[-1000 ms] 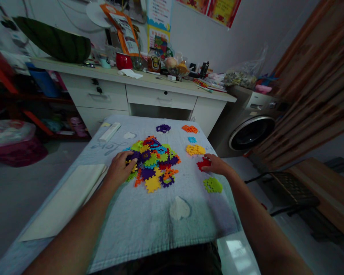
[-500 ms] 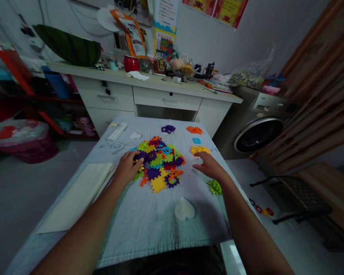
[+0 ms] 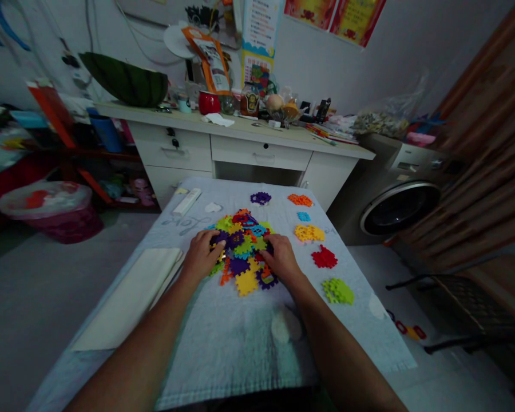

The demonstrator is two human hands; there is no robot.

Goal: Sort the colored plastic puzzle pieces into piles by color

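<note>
Plastic pieces (image 3: pixel 243 247) in mixed heap on table (image 3: pixel 229 343). Right hand (image 3: pixel 283 257), a second earlier at red pieces (image 3: pixel 324 257), now at heap's right edge; left hand (image 3: pixel 198 256) opposite. Attention apparently back on heap. Both grips loosely curved; cannot tell whether holding anything.

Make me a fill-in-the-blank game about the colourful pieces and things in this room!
1. The left hand is at the ____ side of the multicoloured pile of notched plastic pieces.
2. Between the orange notched plastic heap and the yellow notched plastic heap lies something ____.
3. Just beyond the green notched plastic heap is a ____ one.
4. The grey round-doored washing machine stands on the white desk's ____ in the picture.

Missing words: left; blue; red; right.
</note>
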